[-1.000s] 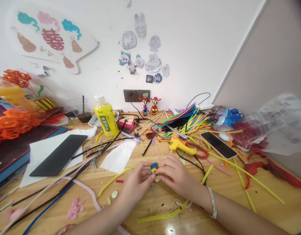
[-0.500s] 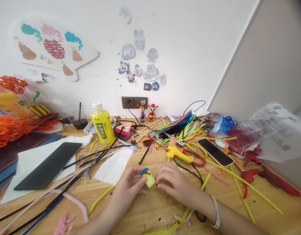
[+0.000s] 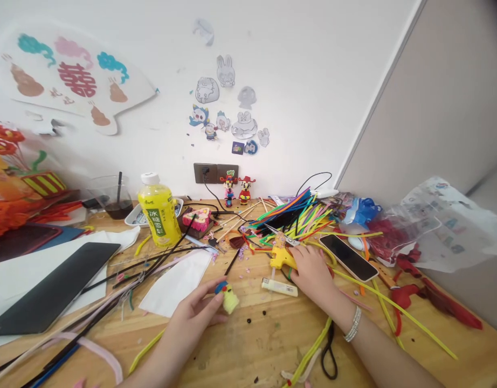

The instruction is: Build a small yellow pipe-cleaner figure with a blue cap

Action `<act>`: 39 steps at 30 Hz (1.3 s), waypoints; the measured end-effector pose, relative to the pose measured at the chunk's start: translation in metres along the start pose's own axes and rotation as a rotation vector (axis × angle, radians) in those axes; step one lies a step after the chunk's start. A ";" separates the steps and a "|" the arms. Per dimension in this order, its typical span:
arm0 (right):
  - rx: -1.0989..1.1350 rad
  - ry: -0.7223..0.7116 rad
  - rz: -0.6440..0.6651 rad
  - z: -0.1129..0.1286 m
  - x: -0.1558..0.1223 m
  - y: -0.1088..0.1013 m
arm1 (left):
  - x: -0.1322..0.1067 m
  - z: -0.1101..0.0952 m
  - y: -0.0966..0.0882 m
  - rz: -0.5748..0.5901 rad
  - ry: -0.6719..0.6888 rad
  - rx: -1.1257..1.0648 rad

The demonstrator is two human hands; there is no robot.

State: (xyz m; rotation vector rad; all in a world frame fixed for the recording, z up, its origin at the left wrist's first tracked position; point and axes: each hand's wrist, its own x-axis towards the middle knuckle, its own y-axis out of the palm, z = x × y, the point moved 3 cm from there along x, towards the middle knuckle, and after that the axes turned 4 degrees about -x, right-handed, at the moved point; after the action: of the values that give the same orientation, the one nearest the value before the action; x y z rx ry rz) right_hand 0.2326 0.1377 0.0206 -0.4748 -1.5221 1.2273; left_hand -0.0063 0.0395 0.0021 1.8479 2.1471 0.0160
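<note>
Between the thumb and fingers of my left hand [image 3: 202, 307] is a small fuzzy figure [image 3: 229, 300], pale yellow with a blue top and a red spot. My right hand [image 3: 315, 275] has closed around the handle of a yellow hot glue gun [image 3: 281, 258], which points left near the table's middle. Part of its handle is hidden under my fingers. Just below the gun lies a pale lighter [image 3: 280, 286]. Two dark specks dot the wood between my hands.
A yellow drink bottle [image 3: 158, 213] and a plastic cup [image 3: 113, 202] stand back left. Colourful pipe cleaners [image 3: 289, 215] are heaped behind the gun, with scissors [image 3: 283, 236] among them. A phone [image 3: 349, 257] lies right, and a black flat board [image 3: 56, 285] left.
My right hand has moved away from the figure, up and to the right, onto the glue gun. The lighter has come into view. My left hand keeps the figure; the view has shifted slightly.
</note>
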 end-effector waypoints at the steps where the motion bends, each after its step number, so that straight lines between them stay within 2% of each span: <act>1: 0.019 -0.004 0.000 -0.002 0.001 0.001 | 0.000 -0.001 -0.001 -0.009 -0.002 -0.014; 4: 0.070 0.008 -0.036 -0.001 0.002 -0.003 | -0.001 -0.003 -0.002 -0.020 0.007 -0.040; 6: 0.177 0.072 -0.090 -0.001 0.002 -0.011 | -0.001 -0.004 -0.002 -0.016 0.021 -0.051; 9: 0.616 0.286 -0.135 -0.006 0.000 -0.020 | -0.001 -0.006 -0.002 -0.011 0.049 -0.051; 11: 0.864 0.371 -0.102 -0.005 0.000 -0.023 | -0.001 -0.007 -0.002 -0.011 0.060 -0.055; 14: 1.004 0.362 -0.048 0.002 0.000 -0.024 | -0.001 -0.007 -0.003 -0.021 0.054 -0.064; 19: 1.253 0.386 -0.108 0.008 -0.002 -0.019 | -0.001 -0.007 -0.003 -0.027 0.048 -0.040; 24: 1.225 0.303 -0.145 0.008 -0.014 -0.015 | -0.001 -0.012 -0.002 -0.039 0.075 -0.017; 28: 1.080 0.226 -0.083 0.019 -0.027 -0.016 | -0.002 -0.014 -0.001 -0.027 0.082 -0.022; 32: 1.016 0.086 -0.019 0.038 -0.032 -0.020 | -0.006 -0.013 0.000 -0.010 0.080 0.003; 39: 0.981 0.112 -0.029 0.039 -0.030 -0.016 | -0.006 -0.015 -0.001 0.028 0.168 0.125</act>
State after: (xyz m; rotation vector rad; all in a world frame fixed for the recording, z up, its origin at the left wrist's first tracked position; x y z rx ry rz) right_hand 0.2128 0.0894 0.0242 0.1336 -0.6797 1.7025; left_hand -0.0097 0.0363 0.0178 2.0121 2.2811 0.0466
